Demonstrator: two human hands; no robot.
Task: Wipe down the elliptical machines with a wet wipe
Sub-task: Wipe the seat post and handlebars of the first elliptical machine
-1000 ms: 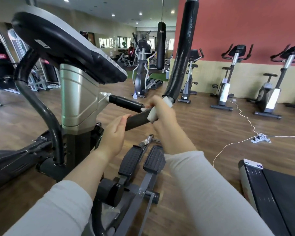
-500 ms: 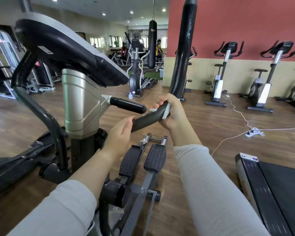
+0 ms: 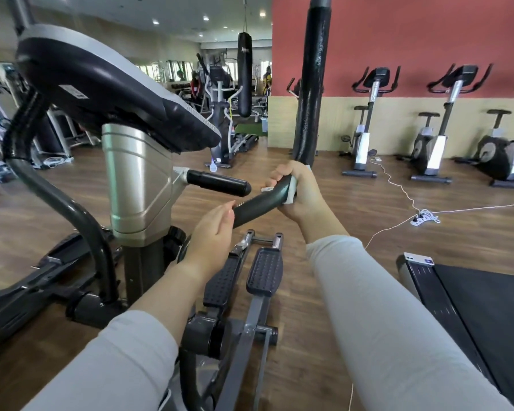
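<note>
The right hand is being held closed around the bend of the elliptical's moving handlebar, the wet wipe being pinched between palm and bar, with only a white edge of it showing. At its 8 o'clock the left hand is being held nearly flat, fingers straight, fingertips touching the bar's lower stretch, apparently to steady it. The step in hand is judged to be the wiping of this bar. It is being recommended that the wipe be wrapped fully round the tube and drawn along its length with a slight twist, the bar being braced against swinging. At 9 o'clock of the right hand the fixed stub grip is projecting from the silver column, near enough to be catching knuckles. The console is overhanging at 10 o'clock, and the pedals are lying at 6 o'clock. A treadmill is standing at 4 o'clock. A power strip with trailing cable is lying on the floor at 3 o'clock and is being noted as a trip hazard.
</note>
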